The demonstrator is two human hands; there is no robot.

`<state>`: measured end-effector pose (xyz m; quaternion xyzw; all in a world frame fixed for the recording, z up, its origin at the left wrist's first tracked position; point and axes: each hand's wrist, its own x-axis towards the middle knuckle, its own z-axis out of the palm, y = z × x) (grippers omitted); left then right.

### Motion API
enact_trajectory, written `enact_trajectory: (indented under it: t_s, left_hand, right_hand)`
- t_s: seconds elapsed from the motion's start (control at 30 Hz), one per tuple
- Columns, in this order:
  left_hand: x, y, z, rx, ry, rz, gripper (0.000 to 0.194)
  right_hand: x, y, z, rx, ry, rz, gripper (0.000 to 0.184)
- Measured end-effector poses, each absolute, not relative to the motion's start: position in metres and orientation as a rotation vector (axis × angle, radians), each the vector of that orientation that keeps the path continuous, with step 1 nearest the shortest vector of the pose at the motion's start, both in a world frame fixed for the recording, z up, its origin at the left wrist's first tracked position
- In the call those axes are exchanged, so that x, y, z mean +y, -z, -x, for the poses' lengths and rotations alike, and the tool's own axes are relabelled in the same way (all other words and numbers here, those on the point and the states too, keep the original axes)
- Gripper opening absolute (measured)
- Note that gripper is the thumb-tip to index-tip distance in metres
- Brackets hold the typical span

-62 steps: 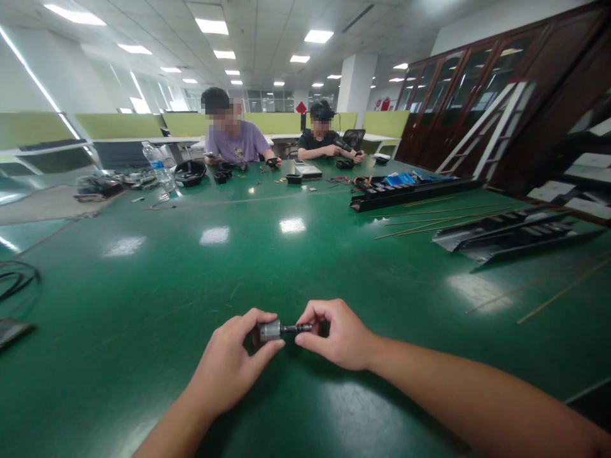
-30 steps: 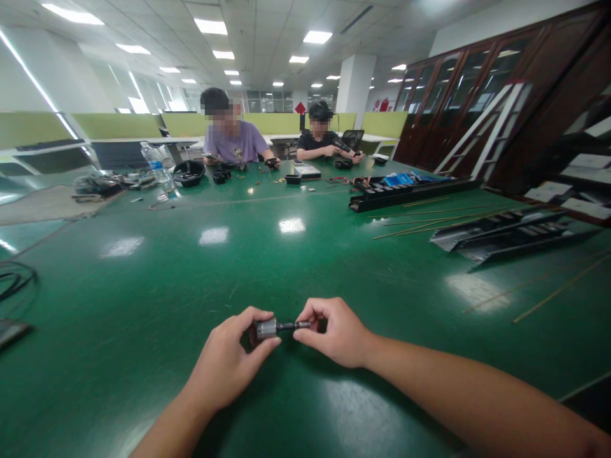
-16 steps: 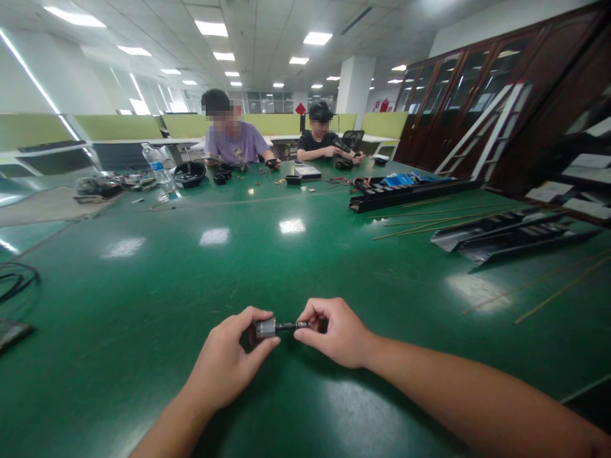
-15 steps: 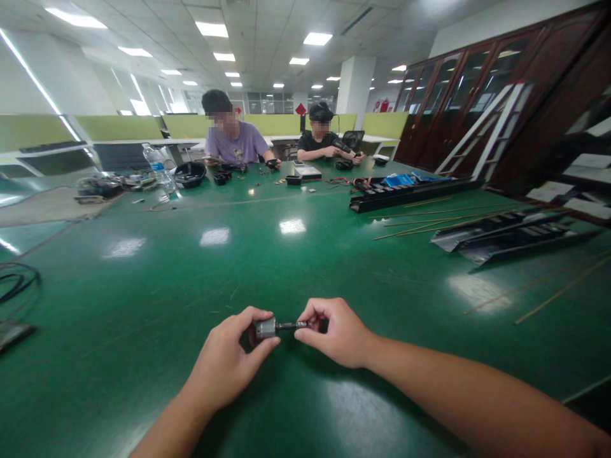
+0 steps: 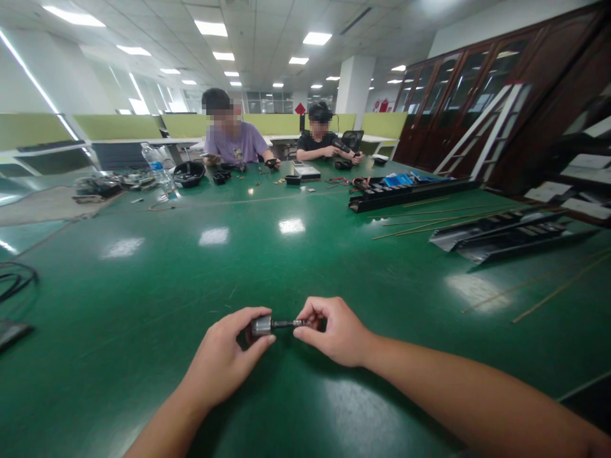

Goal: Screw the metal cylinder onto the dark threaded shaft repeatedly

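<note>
Above the green table, my left hand [image 5: 222, 359] is closed round a silver metal cylinder [image 5: 262, 326], with the thumb on the near side and the fingers on the far side. A thin dark shaft [image 5: 283, 324] sticks out of the cylinder's right end, lying about level. My right hand [image 5: 340, 334] pinches the shaft's far end between thumb and fingertips. Some dark, ridged material shows at that pinch; whether it is a separate piece on the shaft, I cannot tell. The fingers hide the cylinder's left end and the shaft's tip.
Across the green table [image 5: 238, 267] sit two people [image 5: 243, 143] at work. Metal channels [image 5: 496, 238] and thin rods [image 5: 415, 229] lie to the right. At the back left are a water bottle [image 5: 157, 166] and a black bowl [image 5: 188, 175]; a black cable [image 5: 19, 278] lies left.
My left hand and the cylinder have shifted slightly left, and the cylinder looks turned a little. My right hand stays nearly in place, still pinching the shaft's end.
</note>
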<state>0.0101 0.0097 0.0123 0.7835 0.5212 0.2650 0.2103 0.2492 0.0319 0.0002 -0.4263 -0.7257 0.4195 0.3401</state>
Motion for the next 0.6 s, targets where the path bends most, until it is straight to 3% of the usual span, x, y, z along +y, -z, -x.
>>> enact_trajectory:
  t_s: [0.33,0.6]
  left_hand:
    - [0.020,-0.008,0.000,1.591,-0.869,-2.193,0.028]
    - [0.025,-0.018,0.003,1.682,-1.081,-1.798,0.044]
  right_hand:
    - [0.026,-0.003,-0.248,-1.907,-1.049,1.068,0.016]
    - [0.028,0.002,-0.249,-1.948,-1.106,0.998,0.018]
